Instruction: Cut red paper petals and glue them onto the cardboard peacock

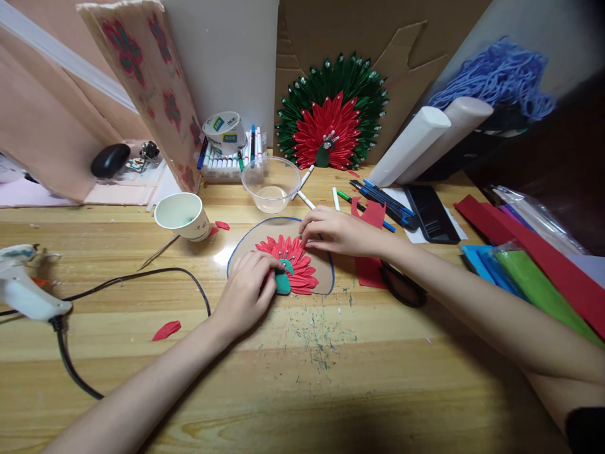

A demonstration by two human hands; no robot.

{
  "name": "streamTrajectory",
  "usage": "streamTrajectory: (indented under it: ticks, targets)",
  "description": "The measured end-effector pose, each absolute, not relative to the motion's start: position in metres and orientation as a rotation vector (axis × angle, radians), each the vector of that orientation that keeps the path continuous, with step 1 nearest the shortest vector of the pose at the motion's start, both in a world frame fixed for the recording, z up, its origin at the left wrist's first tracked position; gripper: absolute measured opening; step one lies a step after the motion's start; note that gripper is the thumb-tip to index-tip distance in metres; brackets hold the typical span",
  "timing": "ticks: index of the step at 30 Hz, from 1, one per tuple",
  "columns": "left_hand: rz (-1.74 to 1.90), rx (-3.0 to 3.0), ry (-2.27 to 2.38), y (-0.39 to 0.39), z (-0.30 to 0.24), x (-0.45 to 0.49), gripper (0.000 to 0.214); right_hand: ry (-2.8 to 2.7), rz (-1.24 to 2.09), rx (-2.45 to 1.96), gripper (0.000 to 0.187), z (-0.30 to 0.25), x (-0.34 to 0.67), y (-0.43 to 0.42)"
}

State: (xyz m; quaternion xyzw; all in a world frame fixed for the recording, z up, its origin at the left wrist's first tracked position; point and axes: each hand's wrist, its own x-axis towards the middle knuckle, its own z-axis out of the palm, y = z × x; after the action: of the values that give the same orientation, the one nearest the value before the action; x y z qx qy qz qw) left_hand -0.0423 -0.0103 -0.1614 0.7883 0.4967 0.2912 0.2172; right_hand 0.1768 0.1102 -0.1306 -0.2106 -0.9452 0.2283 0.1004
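A cardboard semicircle (322,272) with a blue outline lies on the table. Layered red paper petals (302,280) fan out on it around a green bird-shaped piece (282,284) with small crest pins. My left hand (248,284) rests on the left part of the fan, fingers laid over the petals and fingertips touching the green piece. At the fan's upper right edge, my right hand (326,232) pinches at a red petal, though its fingertips partly hide it. A finished green and red peacock fan (331,113) leans upright against cardboard behind.
To the left are a paper cup (182,216), a brush (158,253), a loose petal (166,330) and a glue gun (31,293) with its black cord. A clear bowl (271,189) stands behind. Red paper (370,271), a black tape ring (403,287) and box cutters (385,202) lie right.
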Motion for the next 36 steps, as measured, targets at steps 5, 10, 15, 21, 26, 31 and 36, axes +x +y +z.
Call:
streamTrajectory:
  ticks: [5, 10, 15, 21, 26, 31, 36]
  targets:
    - [0.781, 2.19, 1.397, -0.01, -0.163, -0.043, 0.018, -2.778, 0.817, -0.66, 0.008, -0.131, 0.172, 0.111]
    - [0.779, 2.192, 1.393, -0.009, -0.162, -0.043, 0.018, -2.753, 0.836, -0.711, 0.006, -0.139, 0.172, 0.11]
    - [0.782, 2.18, 1.392, -0.01, -0.163, -0.043, 0.019, -2.719, 0.806, -0.683, 0.007, -0.138, 0.176, 0.11]
    - [0.786, 2.186, 1.393, -0.01, -0.163, -0.043, 0.018, -2.826, 0.633, -0.619, 0.011, -0.131, 0.174, 0.112]
    - [0.772, 2.187, 1.39, -0.01, -0.162, -0.043, 0.018, -2.917, 0.571, -0.503, 0.012, -0.128, 0.168, 0.115]
    - [0.786, 2.187, 1.384, -0.009, -0.163, -0.043, 0.018, -2.977, 0.558, -0.439, 0.012, -0.128, 0.165, 0.118]
    - [0.772, 2.181, 1.39, -0.011, -0.162, -0.043, 0.018, -3.002, 0.561, -0.426, 0.011, -0.129, 0.163, 0.118]
